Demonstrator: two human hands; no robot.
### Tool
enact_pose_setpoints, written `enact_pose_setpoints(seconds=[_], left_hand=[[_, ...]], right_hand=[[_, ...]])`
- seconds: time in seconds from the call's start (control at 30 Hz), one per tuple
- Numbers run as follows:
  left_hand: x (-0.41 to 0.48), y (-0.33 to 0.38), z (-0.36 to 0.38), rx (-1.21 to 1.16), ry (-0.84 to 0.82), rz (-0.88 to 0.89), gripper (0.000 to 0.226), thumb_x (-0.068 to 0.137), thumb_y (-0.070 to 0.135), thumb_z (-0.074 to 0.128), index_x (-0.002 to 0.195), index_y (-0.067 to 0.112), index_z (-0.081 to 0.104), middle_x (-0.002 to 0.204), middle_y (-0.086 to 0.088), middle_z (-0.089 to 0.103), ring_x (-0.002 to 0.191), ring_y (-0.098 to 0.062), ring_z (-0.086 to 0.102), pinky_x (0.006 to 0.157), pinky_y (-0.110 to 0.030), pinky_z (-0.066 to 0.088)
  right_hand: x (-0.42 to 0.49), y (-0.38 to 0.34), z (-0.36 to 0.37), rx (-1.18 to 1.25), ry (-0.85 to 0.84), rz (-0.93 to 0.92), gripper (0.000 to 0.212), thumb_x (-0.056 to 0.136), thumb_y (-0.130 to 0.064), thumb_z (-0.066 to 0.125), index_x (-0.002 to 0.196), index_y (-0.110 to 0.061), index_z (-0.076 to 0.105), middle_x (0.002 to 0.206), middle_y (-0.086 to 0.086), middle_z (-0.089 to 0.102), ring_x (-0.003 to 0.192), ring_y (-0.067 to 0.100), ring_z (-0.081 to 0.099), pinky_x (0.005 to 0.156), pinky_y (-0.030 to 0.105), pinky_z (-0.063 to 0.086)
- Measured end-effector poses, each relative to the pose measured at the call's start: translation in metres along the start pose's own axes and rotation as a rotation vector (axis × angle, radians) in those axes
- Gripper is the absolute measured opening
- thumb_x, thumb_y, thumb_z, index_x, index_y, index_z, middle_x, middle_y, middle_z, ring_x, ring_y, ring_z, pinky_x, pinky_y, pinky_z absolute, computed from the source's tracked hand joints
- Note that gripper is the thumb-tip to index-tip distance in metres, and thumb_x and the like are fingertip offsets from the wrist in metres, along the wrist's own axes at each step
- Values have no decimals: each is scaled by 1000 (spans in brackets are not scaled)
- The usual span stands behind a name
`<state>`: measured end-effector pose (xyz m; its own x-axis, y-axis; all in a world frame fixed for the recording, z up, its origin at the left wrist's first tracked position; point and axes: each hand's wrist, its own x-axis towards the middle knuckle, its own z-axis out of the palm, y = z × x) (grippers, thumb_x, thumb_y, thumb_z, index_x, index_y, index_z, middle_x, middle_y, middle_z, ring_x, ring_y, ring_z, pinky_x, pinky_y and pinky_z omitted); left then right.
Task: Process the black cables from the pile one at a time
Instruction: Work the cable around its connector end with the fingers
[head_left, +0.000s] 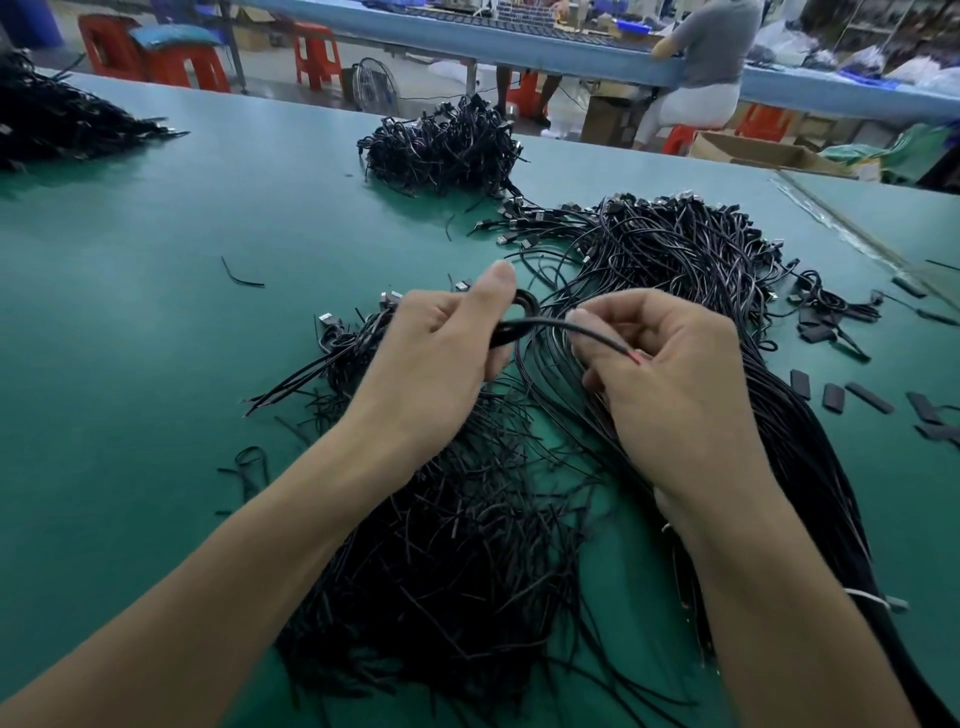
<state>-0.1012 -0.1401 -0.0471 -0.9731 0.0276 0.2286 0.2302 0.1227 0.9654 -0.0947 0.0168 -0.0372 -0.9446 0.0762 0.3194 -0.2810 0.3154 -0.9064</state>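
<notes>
- Soft, even light is falling on my matte green tabletop (156, 322), leaving only faint shadows.
- The wide lens is curving the edges; the background is softening.

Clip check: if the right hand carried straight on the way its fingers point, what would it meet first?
Probably the cable coil that the left hand holds; the right hand points leftward at it, though depth is unclear.

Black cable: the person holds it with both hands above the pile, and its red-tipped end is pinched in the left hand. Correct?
Not quite. The head view shows the red-tipped end pinched in the right hand; the left hand grips the looped part. The black cable is indeed held with both hands above the pile.
</notes>
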Motion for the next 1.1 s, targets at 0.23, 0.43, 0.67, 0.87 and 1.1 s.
enact_pose_setpoints(seconds=[0.23, 0.43, 0.67, 0.87, 1.1], left_hand=[[-3, 5, 7, -112, -32, 48, 38, 105, 37, 42, 81, 13, 60, 50, 13, 44, 42, 2, 37, 41, -9, 30], [-4, 6, 8, -121, 37, 65, 59, 108, 38, 31, 92, -6, 67, 53, -9, 60, 39, 1, 41, 40, -10, 29], [-1, 5, 6, -142, 148, -42, 54, 106, 46, 33, 78, 20, 71, 40, 16, 46, 35, 0, 40, 37, -9, 30], [-1, 5, 0, -194, -16, -294, 69, 103, 50, 41, 41, 22, 45, 43, 10, 28, 34, -7, 21, 35, -15, 20], [-3, 12, -2, -306, -228, -490, 54, 96, 33, 40, 43, 23, 35, 45, 8, 23, 34, -6, 15, 39, -9, 16]], right_hand=[[-6, -10, 8, 123, -199, -74, 8, 88, -6, 72, 88, -13, 77, 74, 2, 73, 64, 21, 64, 61, 39, 55], [-11, -13, 11, 78, -225, -45, 4, 81, -14, 79, 82, -18, 78, 74, 7, 72, 67, 20, 64, 66, 48, 56], [-14, -17, 17, -106, -210, -136, 10, 87, -13, 73, 80, -19, 73, 69, -17, 64, 64, -5, 57, 63, 17, 45], [-24, -28, 19, -529, -152, -507, 7, 95, -20, 63, 93, -17, 69, 91, -5, 58, 81, 15, 58, 65, 42, 53], [-26, -31, 20, -452, -112, -570, 7, 96, -15, 62, 98, -15, 69, 102, -3, 59, 81, 19, 61, 66, 44, 53]])
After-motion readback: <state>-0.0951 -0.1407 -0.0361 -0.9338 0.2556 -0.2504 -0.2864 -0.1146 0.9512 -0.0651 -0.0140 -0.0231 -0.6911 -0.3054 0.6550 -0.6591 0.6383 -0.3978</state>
